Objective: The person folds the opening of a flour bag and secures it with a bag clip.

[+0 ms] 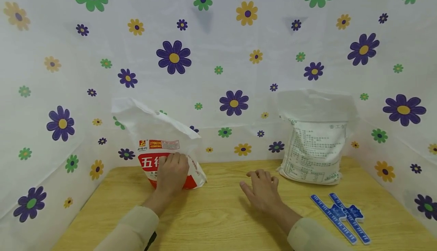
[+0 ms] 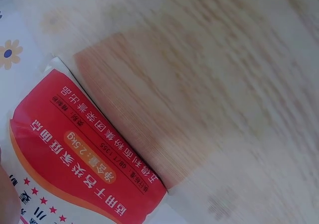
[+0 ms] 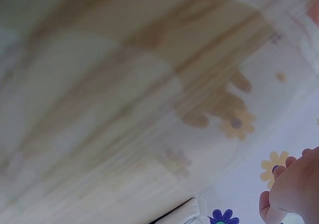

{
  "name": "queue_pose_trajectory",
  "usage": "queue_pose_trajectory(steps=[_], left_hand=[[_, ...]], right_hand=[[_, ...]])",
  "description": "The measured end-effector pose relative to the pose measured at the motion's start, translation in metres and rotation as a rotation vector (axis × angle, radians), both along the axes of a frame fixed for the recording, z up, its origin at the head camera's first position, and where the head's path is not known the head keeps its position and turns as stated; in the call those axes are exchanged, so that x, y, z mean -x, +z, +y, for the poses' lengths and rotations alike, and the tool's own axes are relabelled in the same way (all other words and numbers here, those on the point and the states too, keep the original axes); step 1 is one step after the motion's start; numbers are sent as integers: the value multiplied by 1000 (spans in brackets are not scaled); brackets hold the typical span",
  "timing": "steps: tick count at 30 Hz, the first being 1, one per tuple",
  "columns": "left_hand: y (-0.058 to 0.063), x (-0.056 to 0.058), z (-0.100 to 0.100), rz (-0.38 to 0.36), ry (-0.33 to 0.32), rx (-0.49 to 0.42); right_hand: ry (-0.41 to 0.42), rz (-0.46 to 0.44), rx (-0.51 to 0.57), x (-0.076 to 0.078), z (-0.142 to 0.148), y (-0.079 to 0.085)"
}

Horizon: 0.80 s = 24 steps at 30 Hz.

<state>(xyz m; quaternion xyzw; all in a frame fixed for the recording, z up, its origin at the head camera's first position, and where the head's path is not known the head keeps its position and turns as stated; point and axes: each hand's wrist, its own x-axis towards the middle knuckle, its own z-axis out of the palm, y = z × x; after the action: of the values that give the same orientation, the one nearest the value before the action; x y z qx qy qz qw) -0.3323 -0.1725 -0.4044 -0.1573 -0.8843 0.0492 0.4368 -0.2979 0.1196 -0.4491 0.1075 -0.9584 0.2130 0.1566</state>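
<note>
- Currently, the left hand [image 1: 172, 171] grips the front of the red-and-white bag [image 1: 159, 144], its fingers curled in against the printed panel; the fingertips are hidden.
- That bag is at the left rear of the worktop [image 1: 218, 213], leaning to one side, with its pale top edge slanting down toward the right.
- In the left wrist view, the bag's red lower panel carries rows of white lettering and an orange oval marked 2.5kg; only a sliver of the hand shows at the edge.
- The right hand [image 1: 264, 190] is over the middle of the worktop, fingers loosely bent and spread, thumb well out to the side, holding nothing.
- Nearest to it is the white bag [image 1: 314, 144], upright at the right rear, with small printed lines on its front and a crumpled top.
- Two blue strips [image 1: 334, 219] with white edges lie close together at the right, one's shaped tab reaching the other, near the right sleeve [image 1: 314, 236].
- Behind everything hangs a white cloth [image 1: 211, 30] with purple, green and yellow flowers.
</note>
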Motion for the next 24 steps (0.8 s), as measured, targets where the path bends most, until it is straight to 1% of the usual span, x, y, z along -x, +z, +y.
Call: queue_pose_trajectory(steps=[4, 9, 11, 18, 24], left_hand=[[1, -2, 3, 15, -2, 0], [1, -5, 5, 7, 4, 6], [0, -5, 6, 7, 0, 9], [-1, -5, 8, 39, -40, -4], [-2, -7, 11, 29, -39, 6]], right_hand=[[-3, 4, 7, 1, -3, 0], [4, 3, 12, 2, -5, -2], [3, 2, 13, 2, -6, -2], [7, -16, 0, 0, -12, 1], [0, -12, 7, 2, -13, -1]])
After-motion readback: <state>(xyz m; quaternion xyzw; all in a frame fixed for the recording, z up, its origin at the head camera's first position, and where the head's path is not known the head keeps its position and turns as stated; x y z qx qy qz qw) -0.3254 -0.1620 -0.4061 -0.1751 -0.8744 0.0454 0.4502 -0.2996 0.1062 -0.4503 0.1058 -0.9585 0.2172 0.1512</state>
